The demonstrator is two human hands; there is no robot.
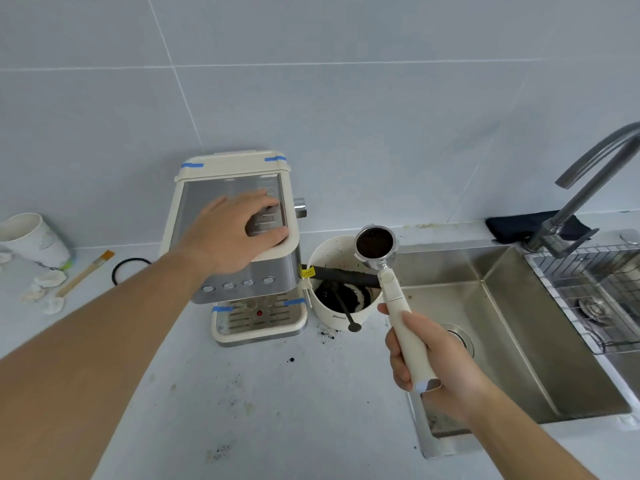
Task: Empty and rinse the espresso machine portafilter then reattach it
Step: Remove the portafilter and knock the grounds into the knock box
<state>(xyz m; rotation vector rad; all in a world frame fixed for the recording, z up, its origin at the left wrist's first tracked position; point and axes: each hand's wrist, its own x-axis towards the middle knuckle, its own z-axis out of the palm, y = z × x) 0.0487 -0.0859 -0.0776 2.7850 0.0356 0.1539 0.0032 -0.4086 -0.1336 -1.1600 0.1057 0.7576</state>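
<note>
The right hand [427, 355] clenches the portafilter [388, 275] handle; its grounds-filled basket sits at 11 o'clock from the hand, above the knock box [341, 306]. The left hand [235, 232] rests flat and released atop the machine [242, 258].

A kitchen: tiled wall [311, 81], steel sink [512, 306] with faucet [588, 174], espresso machine [242, 258] on the counter [242, 410].

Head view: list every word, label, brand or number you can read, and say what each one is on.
No text can be read for certain.
Knock box: dark brand print low on its front, too blurred to read.
Yellow tag beside the espresso machine: dark marks, too small to read.
Machine buttons: no legible symbols.
Cup: line pattern, no words.
</note>
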